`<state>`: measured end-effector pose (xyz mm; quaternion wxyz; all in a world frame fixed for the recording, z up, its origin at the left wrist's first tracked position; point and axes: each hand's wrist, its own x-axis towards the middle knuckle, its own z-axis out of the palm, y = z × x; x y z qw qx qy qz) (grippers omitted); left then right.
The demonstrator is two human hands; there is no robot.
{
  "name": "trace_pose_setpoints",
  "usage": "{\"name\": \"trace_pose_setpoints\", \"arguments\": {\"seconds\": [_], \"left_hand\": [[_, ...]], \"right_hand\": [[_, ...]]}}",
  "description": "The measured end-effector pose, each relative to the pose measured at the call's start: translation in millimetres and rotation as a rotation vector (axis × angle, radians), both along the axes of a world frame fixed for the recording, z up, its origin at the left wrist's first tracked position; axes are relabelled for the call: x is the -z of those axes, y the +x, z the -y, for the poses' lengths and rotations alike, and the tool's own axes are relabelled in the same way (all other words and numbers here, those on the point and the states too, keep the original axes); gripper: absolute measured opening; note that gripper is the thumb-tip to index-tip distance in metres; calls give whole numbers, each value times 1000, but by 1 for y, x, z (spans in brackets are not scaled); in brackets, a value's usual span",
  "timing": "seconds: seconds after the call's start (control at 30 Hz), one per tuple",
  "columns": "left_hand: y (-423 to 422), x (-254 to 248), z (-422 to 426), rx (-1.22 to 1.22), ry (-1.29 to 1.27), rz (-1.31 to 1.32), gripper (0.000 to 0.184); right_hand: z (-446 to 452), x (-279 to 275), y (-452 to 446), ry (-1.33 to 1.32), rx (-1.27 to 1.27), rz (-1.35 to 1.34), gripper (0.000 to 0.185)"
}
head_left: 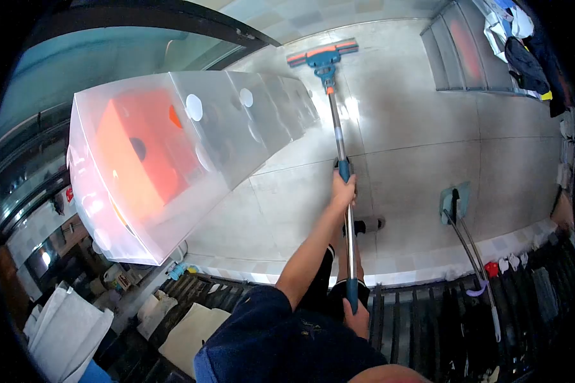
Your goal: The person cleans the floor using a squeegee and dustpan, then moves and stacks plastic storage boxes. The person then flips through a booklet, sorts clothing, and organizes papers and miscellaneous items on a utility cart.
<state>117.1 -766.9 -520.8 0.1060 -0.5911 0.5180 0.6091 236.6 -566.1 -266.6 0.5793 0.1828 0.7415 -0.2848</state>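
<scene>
We have our left hand (343, 191) wrapped around the silver metal pole of a blue-and-orange-headed floor mop (336, 121) and our right hand (358, 318) closed near its blue lower end, its head out ahead of the grip on the glossy grey tiled floor (415, 134). Left of our hands stand frosted translucent plastic boxes (236, 121); to the right is a pale green flat-padded mop (465, 195).

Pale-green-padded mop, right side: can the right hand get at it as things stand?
Probably not: the right hand grips the lower end of the blue-headed mop. Freed, it might with a stretch: nothing visible seems to block the way to the pale-green-padded mop.
</scene>
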Motion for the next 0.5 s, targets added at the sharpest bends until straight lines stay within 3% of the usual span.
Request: {"name": "trace_pose_setpoints", "arguments": {"seconds": [0.1, 0.27, 0.5], "left_hand": [[21, -1, -7, -37, 14, -15, 28], [-9, 18, 2, -20, -90, 54, 29], [-52, 21, 57, -17, -87, 62, 25]], "right_hand": [[-20, -2, -4, 42, -84, 66, 44], [-20, 28, -13, 88, -79, -61, 38], [28, 47, -48, -77, 122, 5, 31]]}}
